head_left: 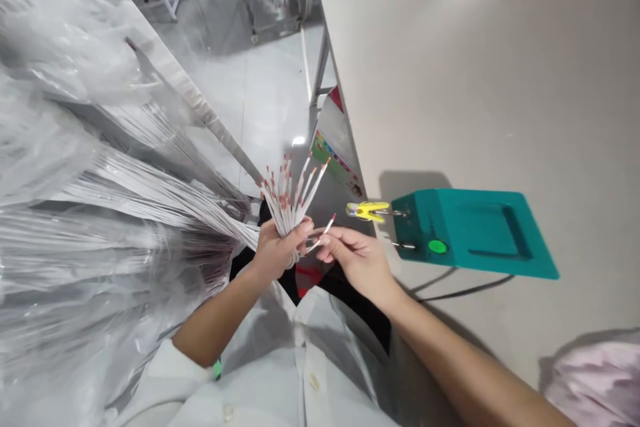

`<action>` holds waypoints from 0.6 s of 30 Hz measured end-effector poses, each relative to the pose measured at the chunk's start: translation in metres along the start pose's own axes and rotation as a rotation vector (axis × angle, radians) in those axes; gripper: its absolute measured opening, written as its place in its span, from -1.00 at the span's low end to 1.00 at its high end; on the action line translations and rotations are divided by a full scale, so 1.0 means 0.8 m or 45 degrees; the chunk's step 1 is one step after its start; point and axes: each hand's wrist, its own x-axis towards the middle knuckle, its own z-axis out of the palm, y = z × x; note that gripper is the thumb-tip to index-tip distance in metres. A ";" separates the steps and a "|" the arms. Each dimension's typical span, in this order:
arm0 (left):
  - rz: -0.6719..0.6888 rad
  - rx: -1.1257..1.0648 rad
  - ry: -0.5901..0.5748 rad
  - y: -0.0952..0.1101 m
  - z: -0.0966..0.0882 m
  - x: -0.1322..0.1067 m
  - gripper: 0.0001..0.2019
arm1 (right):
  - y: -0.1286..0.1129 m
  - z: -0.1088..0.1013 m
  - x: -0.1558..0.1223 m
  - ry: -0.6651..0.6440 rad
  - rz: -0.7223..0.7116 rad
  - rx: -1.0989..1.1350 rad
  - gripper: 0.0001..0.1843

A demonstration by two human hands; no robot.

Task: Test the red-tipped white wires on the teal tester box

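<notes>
My left hand (277, 248) is closed around a bundle of thin white wires with red tips (290, 195), which fan upward out of the fist. My right hand (356, 258) pinches a single red-tipped wire (326, 227) right beside the bundle, fingers pressed together. Both hands hover off the edge of a beige table (475, 80), above my lap. A teal box (475, 230) with a green button (437, 246) lies on the table just right of my right hand. A yellow clip (369, 211) sticks out of the box's left side.
Long bunches of white wires wrapped in clear plastic (85, 200) fill the left side. A black cable (450, 292) runs from the teal box. Something in pink cloth (595, 380) shows at the lower right. Metal racks stand on the floor at the back.
</notes>
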 end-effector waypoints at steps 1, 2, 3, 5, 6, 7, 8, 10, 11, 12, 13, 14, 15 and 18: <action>0.017 -0.040 0.048 0.001 -0.001 0.003 -0.73 | 0.000 -0.003 0.001 0.041 -0.009 0.019 -0.64; 0.025 -0.080 0.081 0.002 -0.004 0.006 -0.73 | 0.001 -0.006 0.002 0.073 -0.021 0.038 -0.64; 0.041 -0.124 0.098 0.003 -0.006 0.009 -0.74 | 0.002 -0.009 0.002 0.096 -0.040 0.060 -0.64; 0.090 -0.200 0.162 0.007 -0.015 0.016 -0.75 | 0.004 -0.016 0.002 0.128 -0.096 0.101 -0.67; 0.105 -0.245 0.207 0.009 -0.020 0.018 -0.75 | 0.004 -0.018 0.000 0.150 -0.136 0.108 -0.70; 0.117 -0.285 0.260 0.011 -0.026 0.020 -0.74 | 0.005 -0.020 -0.002 0.180 -0.183 0.101 -0.72; 0.124 -0.322 0.314 0.013 -0.033 0.021 -0.72 | 0.005 -0.021 -0.006 0.212 -0.237 0.080 -0.75; 0.135 -0.380 0.419 0.016 -0.048 0.020 -0.70 | 0.002 -0.021 -0.014 0.251 -0.339 0.017 -0.79; 0.138 -0.401 0.462 0.018 -0.056 0.019 -0.69 | -0.001 -0.019 -0.018 0.251 -0.380 -0.011 -0.80; 0.137 -0.421 0.500 0.018 -0.063 0.018 -0.69 | -0.004 -0.018 -0.022 0.240 -0.409 -0.031 -0.82; 0.133 -0.437 0.526 0.018 -0.069 0.016 -0.68 | -0.006 -0.016 -0.025 0.236 -0.426 -0.050 -0.82; 0.124 -0.449 0.540 0.018 -0.073 0.014 -0.67 | -0.009 -0.015 -0.027 0.242 -0.418 -0.083 -0.82; 0.114 -0.455 0.537 0.016 -0.077 0.011 -0.67 | -0.010 -0.015 -0.027 0.246 -0.380 -0.150 -0.80; 0.084 -0.404 0.432 0.009 -0.081 0.006 -0.68 | -0.008 -0.020 -0.017 0.130 -0.202 -0.658 -0.70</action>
